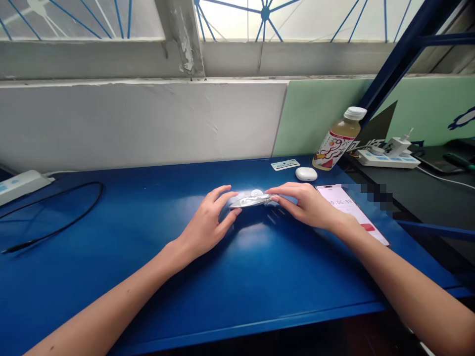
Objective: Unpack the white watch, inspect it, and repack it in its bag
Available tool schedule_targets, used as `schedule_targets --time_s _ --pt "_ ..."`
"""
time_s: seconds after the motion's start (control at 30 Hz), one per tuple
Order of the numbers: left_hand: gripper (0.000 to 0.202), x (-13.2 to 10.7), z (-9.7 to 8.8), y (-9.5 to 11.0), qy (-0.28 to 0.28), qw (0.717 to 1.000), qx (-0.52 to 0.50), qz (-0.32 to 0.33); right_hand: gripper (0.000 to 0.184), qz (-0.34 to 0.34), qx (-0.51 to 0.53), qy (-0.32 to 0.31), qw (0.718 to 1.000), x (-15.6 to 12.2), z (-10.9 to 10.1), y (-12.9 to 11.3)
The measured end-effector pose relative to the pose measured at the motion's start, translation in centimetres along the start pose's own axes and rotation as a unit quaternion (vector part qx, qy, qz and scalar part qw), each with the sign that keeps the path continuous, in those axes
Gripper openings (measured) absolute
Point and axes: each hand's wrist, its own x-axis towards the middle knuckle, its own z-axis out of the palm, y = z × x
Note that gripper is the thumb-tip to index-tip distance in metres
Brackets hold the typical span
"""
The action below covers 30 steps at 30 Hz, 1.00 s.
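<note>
A thin silvery foil sheet, like a pill blister strip [252, 200], is held just above the blue table [148, 277] near its middle. My left hand [210, 222] pinches its left end with thumb and fingers. My right hand [306, 205] grips its right end with fingers pressed together. A small round white piece [256, 193] lies just behind the strip; what it is I cannot make out.
A phone [352, 210] showing a timer lies under my right wrist. Behind it are a white earbud case [306, 174], a small card [285, 164] and a drink bottle [337, 140]. Power strips [389, 158] [20, 184] and a black cable [67, 217] flank the table.
</note>
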Motion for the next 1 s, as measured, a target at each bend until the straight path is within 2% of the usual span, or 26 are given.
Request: schedule_targets --time_s 0.07,0.13,0.27,0.4,0.5,0.6,0.73,0.83,1.0 --pt "0.037 0.0 0.0 0.1 0.036 0.999 -0.014 0.028 0.029 0.025 0.032 0.011 0.999 0.0 -0.1 -0.3" --pt "0.047 -0.1 0.0 0.1 0.049 0.997 -0.026 0.050 0.029 0.055 0.064 0.006 0.996 0.1 -0.2 -0.6" --pt "0.073 -0.1 0.2 -0.1 0.018 0.996 -0.043 0.070 0.032 0.101 0.115 -0.025 0.988 0.2 -0.1 -0.6" --pt "0.065 0.0 0.2 -0.2 -0.022 0.997 -0.031 0.063 0.029 0.112 0.133 -0.040 0.984 0.3 0.6 -0.3" --pt "0.059 0.1 0.1 -0.2 -0.046 0.998 -0.020 0.038 0.025 0.120 0.107 -0.037 0.986 0.2 1.1 -0.1" --pt "0.060 0.1 0.1 -0.2 -0.068 0.998 -0.005 0.016 0.029 0.087 0.030 -0.024 0.995 0.0 1.1 0.1" --pt "0.060 0.0 0.0 -0.3 -0.084 0.996 0.027 0.003 0.047 0.005 -0.033 -0.066 0.997 -0.4 0.6 0.3" --pt "0.063 0.1 0.0 -0.6 -0.100 0.993 0.054 0.005 0.066 -0.004 -0.048 -0.096 0.994 -0.5 0.5 0.4" --pt "0.066 0.0 0.2 -1.2 -0.120 0.990 0.075 0.002 0.073 -0.007 -0.084 -0.117 0.990 -0.4 1.5 0.3"
